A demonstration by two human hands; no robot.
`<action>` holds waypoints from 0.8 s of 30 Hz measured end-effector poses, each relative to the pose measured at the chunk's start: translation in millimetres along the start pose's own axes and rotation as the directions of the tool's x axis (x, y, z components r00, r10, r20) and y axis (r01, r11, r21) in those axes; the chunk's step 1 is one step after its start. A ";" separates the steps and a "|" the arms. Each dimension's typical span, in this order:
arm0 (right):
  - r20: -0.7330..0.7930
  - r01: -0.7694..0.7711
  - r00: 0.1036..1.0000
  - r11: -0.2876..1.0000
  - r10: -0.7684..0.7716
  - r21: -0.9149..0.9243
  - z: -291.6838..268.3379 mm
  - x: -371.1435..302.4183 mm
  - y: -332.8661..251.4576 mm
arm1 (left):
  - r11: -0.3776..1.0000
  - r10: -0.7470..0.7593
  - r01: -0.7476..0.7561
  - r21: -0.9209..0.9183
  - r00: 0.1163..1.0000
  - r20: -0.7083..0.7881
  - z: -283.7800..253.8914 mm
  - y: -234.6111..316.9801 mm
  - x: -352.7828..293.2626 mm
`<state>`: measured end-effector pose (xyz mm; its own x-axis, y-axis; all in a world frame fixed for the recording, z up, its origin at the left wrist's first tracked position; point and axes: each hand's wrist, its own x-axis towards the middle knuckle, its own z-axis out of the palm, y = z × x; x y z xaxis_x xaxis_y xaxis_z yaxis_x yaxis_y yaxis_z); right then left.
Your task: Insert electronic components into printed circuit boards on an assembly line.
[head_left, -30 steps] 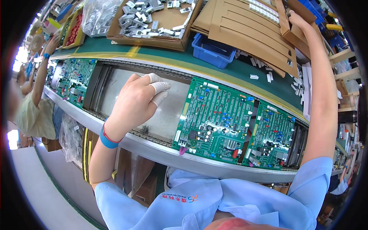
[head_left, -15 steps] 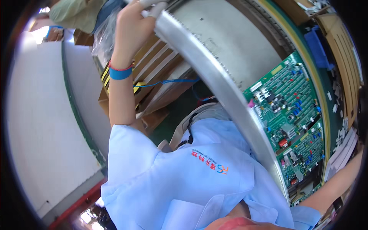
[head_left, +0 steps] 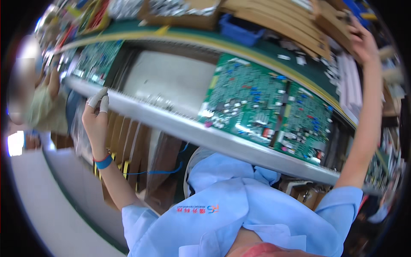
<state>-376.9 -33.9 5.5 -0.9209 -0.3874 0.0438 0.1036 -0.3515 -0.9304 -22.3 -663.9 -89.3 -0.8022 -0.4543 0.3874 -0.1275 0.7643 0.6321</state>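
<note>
My left hand (head_left: 96, 122) is at the silver rail (head_left: 180, 129) of the conveyor, by a green circuit board (head_left: 97, 60) at the left. Pale finger cots cover its two visible fingertips, which are stretched and slightly apart with nothing between them. A blue wrist strap (head_left: 103, 161) with a coiled cord is on that wrist. My right hand (head_left: 364, 45) reaches to the far right, beside a brown cardboard box (head_left: 332, 25); its fingers are blurred, and any held thing cannot be made out. Between my arms lie a large populated green circuit board (head_left: 244, 100) and a smaller one (head_left: 306, 124).
Behind the conveyor, a blue bin (head_left: 240, 31), stacked cardboard trays (head_left: 274, 23) and small white pieces (head_left: 301, 60) lie on a green shelf. White strips (head_left: 349, 83) stand at the right. Another person (head_left: 47, 105) is at the far left. Cardboard dividers (head_left: 124, 139) stand below the rail.
The view has turned, showing more of the conveyor. My right hand has come into view, stretched toward the cardboard box. My left hand remains at the rail, its covered fingertips now fully visible.
</note>
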 end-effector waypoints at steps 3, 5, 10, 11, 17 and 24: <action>-0.078 -0.030 0.997 0.966 0.010 -0.259 41.9 -42.8 27.2 | 0.939 0.345 -0.343 -0.031 0.933 0.105 50.6 64.9 50.9; -0.080 -0.078 0.995 0.925 0.052 -0.371 77.5 -81.1 39.3 | 0.876 0.480 -0.467 -0.116 0.865 0.146 94.3 110.4 79.6; -0.006 -0.181 0.983 0.955 0.184 -0.236 116.4 -125.3 55.0 | 0.827 0.559 -0.528 -0.193 0.807 0.188 148.9 163.0 103.4; -0.026 -0.181 0.983 0.956 0.180 -0.232 116.6 -129.9 58.0 | 0.823 0.565 -0.531 -0.202 0.801 0.196 157.1 168.2 106.0; 0.030 -0.199 0.978 0.969 0.206 -0.149 109.9 -143.1 69.6 | 0.832 0.555 -0.520 -0.193 0.783 0.283 178.5 171.1 109.6; 0.021 -0.189 0.979 0.937 0.204 -0.292 93.6 -168.2 84.1 | 0.827 0.561 -0.511 -0.234 0.781 0.274 164.5 142.1 112.7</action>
<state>-178.1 -78.0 -46.0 -0.8723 -0.4686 -0.1395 0.1616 -0.0071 -0.9868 -226.8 -531.2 -66.2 -0.8582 0.1988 0.4733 0.4412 0.7570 0.4819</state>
